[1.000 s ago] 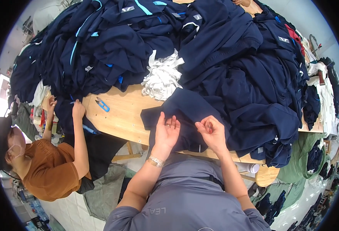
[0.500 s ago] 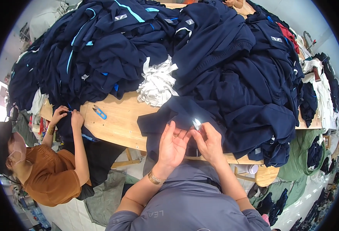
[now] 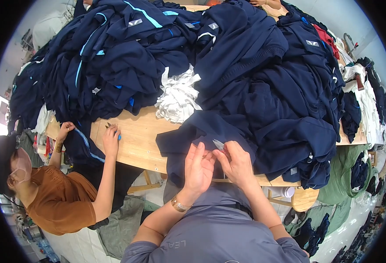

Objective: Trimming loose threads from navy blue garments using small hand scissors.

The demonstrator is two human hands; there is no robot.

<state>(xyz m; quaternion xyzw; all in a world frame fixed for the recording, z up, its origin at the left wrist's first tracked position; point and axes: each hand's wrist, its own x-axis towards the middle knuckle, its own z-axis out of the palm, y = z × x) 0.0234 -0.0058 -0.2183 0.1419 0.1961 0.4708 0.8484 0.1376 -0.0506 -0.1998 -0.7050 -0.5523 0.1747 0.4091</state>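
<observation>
Down at the near edge of the wooden worktop (image 3: 131,140), both of the person's hands meet over a navy garment (image 3: 188,136) that lies flat there and hangs a little over the edge. The left hand (image 3: 198,168) is held upright, fingers loosely curled, its fingertips pressing or pinching the cloth just beside the other hand. The right hand (image 3: 236,164) is closed around a small metal snipper (image 3: 218,143), whose pale tip pokes out above the knuckles and rests right at the fabric. How wide the blades stand cannot be told; they are too small.

Behind the garment a heap of navy clothes (image 3: 254,79) with light blue trim covers most of the worktop, and a bundle of white strips (image 3: 177,96) lies between the heap and the garment. To the left, a co-worker in an orange top reaches onto the worktop, one hand (image 3: 111,138) beside a small blue tool, the other (image 3: 63,130) on another dark piece.

The risk, as I judge it, lies in how near the tip sits to the left fingertips: a slip could nick a finger or cut the cloth itself. The overhanging garment might also slide off if the left hand lets go.
</observation>
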